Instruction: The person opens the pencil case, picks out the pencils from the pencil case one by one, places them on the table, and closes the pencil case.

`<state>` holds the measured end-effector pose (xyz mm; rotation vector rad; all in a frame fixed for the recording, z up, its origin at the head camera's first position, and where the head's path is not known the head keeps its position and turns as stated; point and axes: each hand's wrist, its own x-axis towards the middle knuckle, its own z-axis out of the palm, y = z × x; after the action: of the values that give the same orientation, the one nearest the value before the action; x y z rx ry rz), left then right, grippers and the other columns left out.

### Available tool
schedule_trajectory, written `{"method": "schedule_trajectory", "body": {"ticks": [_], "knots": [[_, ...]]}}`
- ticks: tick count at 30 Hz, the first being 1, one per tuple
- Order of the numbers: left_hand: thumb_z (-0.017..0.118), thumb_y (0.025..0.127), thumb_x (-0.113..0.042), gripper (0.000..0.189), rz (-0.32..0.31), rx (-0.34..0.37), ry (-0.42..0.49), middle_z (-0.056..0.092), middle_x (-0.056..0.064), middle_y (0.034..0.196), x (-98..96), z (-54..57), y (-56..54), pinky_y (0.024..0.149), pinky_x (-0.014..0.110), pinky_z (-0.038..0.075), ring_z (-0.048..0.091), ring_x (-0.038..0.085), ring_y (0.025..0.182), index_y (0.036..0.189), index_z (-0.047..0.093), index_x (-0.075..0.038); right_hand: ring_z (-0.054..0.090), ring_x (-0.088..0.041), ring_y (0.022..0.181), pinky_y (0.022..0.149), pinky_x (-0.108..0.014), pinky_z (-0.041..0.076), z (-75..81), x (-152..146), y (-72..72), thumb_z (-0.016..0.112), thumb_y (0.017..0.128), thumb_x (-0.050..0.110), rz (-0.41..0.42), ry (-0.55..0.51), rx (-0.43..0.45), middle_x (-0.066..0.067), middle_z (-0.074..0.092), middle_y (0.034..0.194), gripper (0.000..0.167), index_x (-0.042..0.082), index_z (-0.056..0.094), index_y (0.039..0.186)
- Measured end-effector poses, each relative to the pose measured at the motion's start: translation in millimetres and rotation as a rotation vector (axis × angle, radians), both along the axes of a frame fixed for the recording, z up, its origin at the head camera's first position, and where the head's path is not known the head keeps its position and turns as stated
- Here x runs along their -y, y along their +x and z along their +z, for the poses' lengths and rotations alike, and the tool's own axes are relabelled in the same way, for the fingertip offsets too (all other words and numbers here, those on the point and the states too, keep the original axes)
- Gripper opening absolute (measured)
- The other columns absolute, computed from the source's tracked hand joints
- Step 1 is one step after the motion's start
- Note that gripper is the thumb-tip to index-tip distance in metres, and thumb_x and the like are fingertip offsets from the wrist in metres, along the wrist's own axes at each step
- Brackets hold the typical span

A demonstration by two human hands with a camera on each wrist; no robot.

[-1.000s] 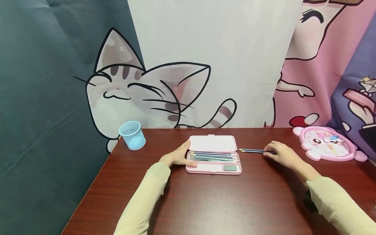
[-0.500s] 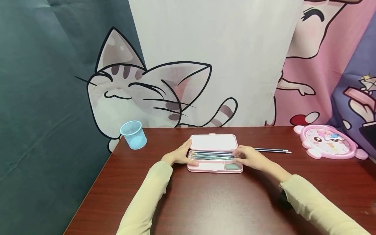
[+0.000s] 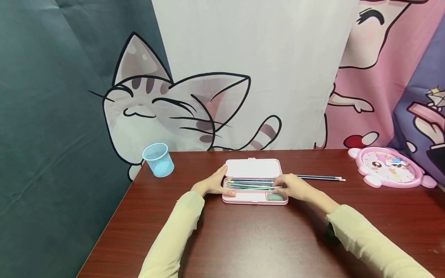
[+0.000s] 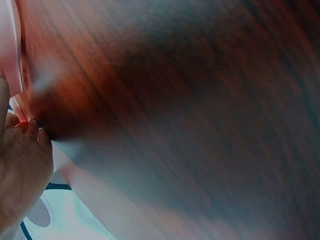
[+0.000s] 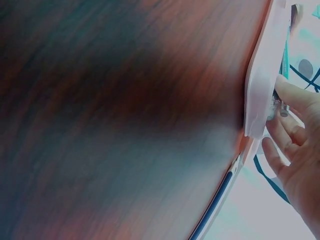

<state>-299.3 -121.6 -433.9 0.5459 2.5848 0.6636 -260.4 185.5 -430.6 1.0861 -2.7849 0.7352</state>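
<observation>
1. Holding the left end of the open pencil case [image 3: 240, 201] with the left hand [image 3: 213, 184], spreading thumb and fingers wide, resting the thumb over the front part and placing the fingers beside the folded-back lid [image 3: 253, 168].
2. Pinching, apparently, at least one pen [image 5: 284, 111] between thumb and forefinger of the right hand [image 3: 295, 187], almost closing the gap at the right end of the rear compartment (exact count hidden by the fingers).
3. Working over a case lying flat on the counter [image 3: 264, 239], showing more pens [image 3: 248, 184] in that compartment and a green block [image 3: 275, 197] in the front right slot.
4. Risking a dropped pen through too loose a pinch on so slim a barrel, or dragging neighbouring pens along through crowding.
5. Risking a skewed or tipped case through easing the left hand while tugging with the right.
6. Risking a knock to two pencils [image 3: 321, 178] lying loose just right of the case, possibly sending them rolling through a careless sweep of the wrist.
7. Threatening little harm to the blue basket [image 3: 163, 164] or the pink clock [image 3: 368, 181], both standing well apart.
</observation>
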Motion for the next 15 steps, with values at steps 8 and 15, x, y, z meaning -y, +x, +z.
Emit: {"method": "schedule_trajectory", "body": {"ticks": [8, 15], "knots": [[0.073, 0.070, -0.050, 0.114, -0.006, -0.011, -0.006, -0.002, 0.002, 0.156, -1.7, -0.8, 0.1, 0.115, 0.038, 0.014, 0.003, 0.017, 0.143, 0.148, 0.000, -0.011, 0.057, -0.008, 0.068, 0.060, -0.024, 0.048, 3.5, -14, 2.8, 0.072, 0.075, 0.006, -0.042, -0.079, -0.084, -0.003, 0.066, 0.077, 0.009, 0.002, 0.072, 0.083], [0.074, 0.069, -0.050, 0.114, 0.004, 0.008, 0.004, -0.003, 0.003, 0.156, -0.2, -2.1, -1.4, 0.115, 0.039, 0.013, 0.002, 0.018, 0.143, 0.148, 0.000, -0.011, 0.046, 0.001, 0.063, 0.056, -0.022, 0.043, 7.7, -36, 5.6, 0.072, 0.076, 0.007, -0.088, -0.138, -0.075, 0.004, 0.063, 0.072, 0.007, 0.005, 0.073, 0.083]]}}
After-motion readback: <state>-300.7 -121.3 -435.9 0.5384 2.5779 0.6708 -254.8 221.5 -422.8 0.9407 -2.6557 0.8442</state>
